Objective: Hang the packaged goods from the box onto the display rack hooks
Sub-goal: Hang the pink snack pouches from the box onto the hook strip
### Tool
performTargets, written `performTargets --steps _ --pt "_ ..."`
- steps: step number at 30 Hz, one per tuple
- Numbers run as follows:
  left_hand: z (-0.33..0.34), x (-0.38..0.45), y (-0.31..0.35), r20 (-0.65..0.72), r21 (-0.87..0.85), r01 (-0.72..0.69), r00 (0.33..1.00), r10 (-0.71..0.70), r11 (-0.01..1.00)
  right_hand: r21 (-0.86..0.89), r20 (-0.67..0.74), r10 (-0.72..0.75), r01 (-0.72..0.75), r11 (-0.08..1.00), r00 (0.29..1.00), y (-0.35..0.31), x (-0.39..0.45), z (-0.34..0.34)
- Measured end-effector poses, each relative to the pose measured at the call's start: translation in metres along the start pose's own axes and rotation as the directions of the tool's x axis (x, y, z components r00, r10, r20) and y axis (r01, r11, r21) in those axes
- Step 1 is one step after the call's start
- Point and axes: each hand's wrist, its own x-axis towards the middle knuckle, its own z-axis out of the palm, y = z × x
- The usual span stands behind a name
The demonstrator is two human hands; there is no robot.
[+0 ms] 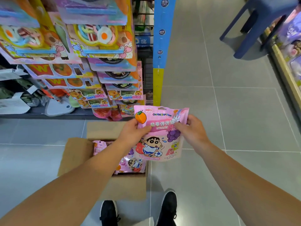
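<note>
A pink candy pouch point(160, 144) with a cartoon boy and fruit pictures is held upright in front of me, above the floor. My left hand point(132, 132) grips its left edge and my right hand point(191, 128) grips its right edge. Below my left forearm an open cardboard box point(75, 154) stands on the floor, with more pink pouches point(132, 164) lying inside. The display rack point(97, 66) rises at the upper left, packed with hanging colourful packets. Its hooks are hidden behind the packets.
A blue and yellow rack post point(162, 46) stands right of the hanging goods. A blue plastic stool point(260, 26) sits at the upper right beside another shelf point(286, 67). My two black shoes point(167, 207) stand on grey floor tiles just behind the box.
</note>
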Motion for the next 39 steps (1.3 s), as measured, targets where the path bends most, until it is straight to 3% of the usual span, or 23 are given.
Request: performTargets --steps 7,13,16,22,27,31,34,39 --pt "0.02 0.035 -0.025 -0.036 -0.043 -0.01 0.999 0.009 0.999 0.027 -0.017 0.009 -0.008 1.0 1.0 0.022 0.041 0.0" --pt "0.011 0.069 -0.036 -0.073 -0.054 -0.035 0.997 0.031 0.998 -0.107 0.014 -0.115 0.116 0.988 0.993 0.017 0.082 0.014" --pt "0.01 0.089 -0.047 -0.067 -0.054 -0.036 0.997 0.033 0.998 -0.072 0.016 -0.148 0.149 0.986 0.989 0.023 0.099 0.026" --pt "0.021 0.139 -0.082 -0.097 -0.118 -0.095 0.992 0.084 0.989 -0.202 0.044 -0.389 0.389 0.899 0.92 0.048 0.153 0.046" --pt "0.031 0.172 -0.081 -0.183 -0.114 -0.268 0.952 0.245 0.957 -0.124 -0.071 -0.541 0.53 0.839 0.838 0.049 0.184 0.045" --pt "0.04 0.182 -0.076 -0.264 -0.104 -0.374 0.904 0.337 0.922 -0.246 -0.109 -0.717 0.681 0.69 0.688 0.042 0.204 0.038" --pt "0.043 0.188 -0.087 -0.362 -0.094 -0.42 0.859 0.362 0.903 -0.415 0.029 -0.802 0.737 0.533 0.597 0.043 0.213 0.038" --pt "0.048 0.193 -0.115 -0.393 0.032 -0.483 0.799 0.455 0.875 -0.583 0.239 -0.815 0.75 0.314 0.527 0.046 0.223 0.047"
